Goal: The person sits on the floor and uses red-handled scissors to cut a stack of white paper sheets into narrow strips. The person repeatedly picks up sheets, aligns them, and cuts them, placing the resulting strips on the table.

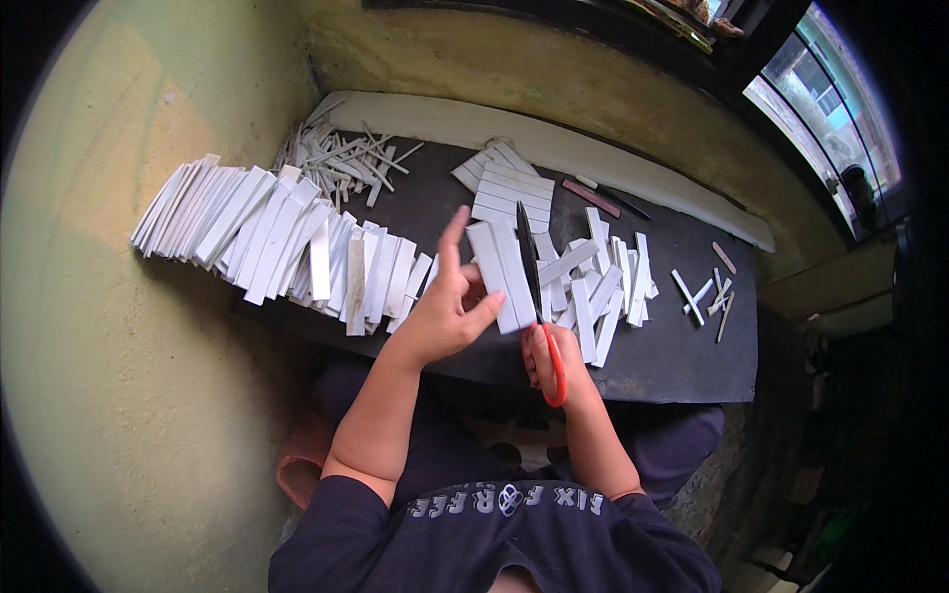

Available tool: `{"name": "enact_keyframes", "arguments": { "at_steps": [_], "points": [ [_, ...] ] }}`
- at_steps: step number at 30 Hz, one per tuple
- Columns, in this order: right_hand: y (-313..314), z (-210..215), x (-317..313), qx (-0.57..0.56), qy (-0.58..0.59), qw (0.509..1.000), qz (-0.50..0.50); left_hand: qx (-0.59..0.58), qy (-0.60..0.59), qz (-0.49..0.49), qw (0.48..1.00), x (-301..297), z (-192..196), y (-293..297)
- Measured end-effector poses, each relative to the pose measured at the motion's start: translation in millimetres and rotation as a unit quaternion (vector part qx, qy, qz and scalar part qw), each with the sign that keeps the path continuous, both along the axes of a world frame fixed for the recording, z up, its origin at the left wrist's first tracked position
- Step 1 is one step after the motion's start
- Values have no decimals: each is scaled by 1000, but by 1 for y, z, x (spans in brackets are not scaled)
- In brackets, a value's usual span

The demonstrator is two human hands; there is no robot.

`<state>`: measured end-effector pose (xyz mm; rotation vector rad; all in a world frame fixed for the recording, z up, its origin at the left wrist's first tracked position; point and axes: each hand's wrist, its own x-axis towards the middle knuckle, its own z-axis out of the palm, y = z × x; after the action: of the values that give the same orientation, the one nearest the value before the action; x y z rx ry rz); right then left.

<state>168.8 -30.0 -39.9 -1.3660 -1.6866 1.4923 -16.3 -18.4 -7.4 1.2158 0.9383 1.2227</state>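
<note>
A dark table (682,371) stands against a yellowish wall (415,59). At centre frame, the left hand (447,314), index finger raised, pinches a white piece (501,277) by its left side; its long axis tilts slightly left of upright. The right hand (567,354) grips red-handled scissors (531,267), blades upward, nearly parallel along the piece's right edge.
</note>
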Motion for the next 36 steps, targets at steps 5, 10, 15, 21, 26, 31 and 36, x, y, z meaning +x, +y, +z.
{"name": "enact_keyframes", "arguments": {
  "at_steps": [5,10,15,21,26,31,36],
  "points": [
    [-5,10,4,-9,18,998,64,87,-53,148,984,-11,-13,10],
    [-11,28,6,60,3,987,148,114,-150,232,954,-13,-2,9],
    [-13,25,5,80,-38,982,169,158,-138,258,943,-4,-6,6],
    [-13,31,5,65,-24,985,156,192,-89,256,943,8,-5,1],
    [-14,31,5,61,-21,986,155,190,-86,252,945,11,-5,1],
    [-14,32,4,62,-14,987,148,189,-89,247,946,11,-6,1],
    [-12,26,4,82,-7,988,132,187,-87,243,948,12,-5,1]
  ]
}}
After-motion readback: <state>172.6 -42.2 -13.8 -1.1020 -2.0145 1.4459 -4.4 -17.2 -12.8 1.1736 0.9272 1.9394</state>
